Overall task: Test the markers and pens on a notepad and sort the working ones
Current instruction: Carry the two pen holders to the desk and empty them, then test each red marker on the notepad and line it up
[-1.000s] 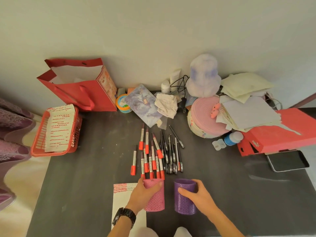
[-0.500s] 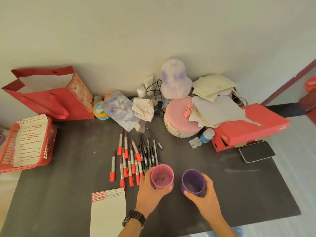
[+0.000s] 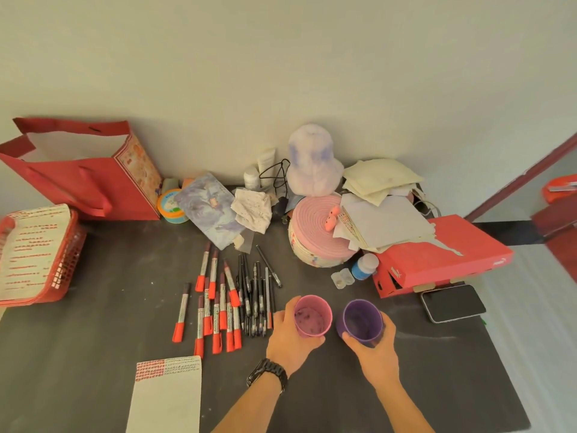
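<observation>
**A:** What has changed on the tabletop (image 3: 93, 354)?

**B:** The whole view has swung. The tabletop now fills the lower half of the frame, and its right edge shows. The notepad (image 3: 165, 398) lay under the left forearm a second ago. Now it sits alone at the lower left of centre, well apart from both cups.

**A:** And the markers and pens?

**B:** The red-capped markers (image 3: 215, 307) and the black pens (image 3: 256, 295) lie in the same loose row at the centre. None is lifted, and none is uncapped as far as I can tell.

**A:** So the cups are what moved.

**B:** Yes. The pink cup (image 3: 309, 318) and the purple cup (image 3: 362, 320) have gone from just below the pile to its right, at lower centre-right. They stand upright side by side with a narrow gap between them, and I see no pen in either.

**A:** The hands?

**B:** The left hand (image 3: 287, 339) holds the pink cup and the right hand (image 3: 373, 354) holds the purple one. On each, the fingers (image 3: 313, 340) and thumb are curled round the cup's wall.

**A:** What does that mean for the task?

**B:** I judge this is still setting up. The two cups are probably being placed beside the pile for sorting. The notepad lies free for scribbling, and no testing has begun.
</observation>
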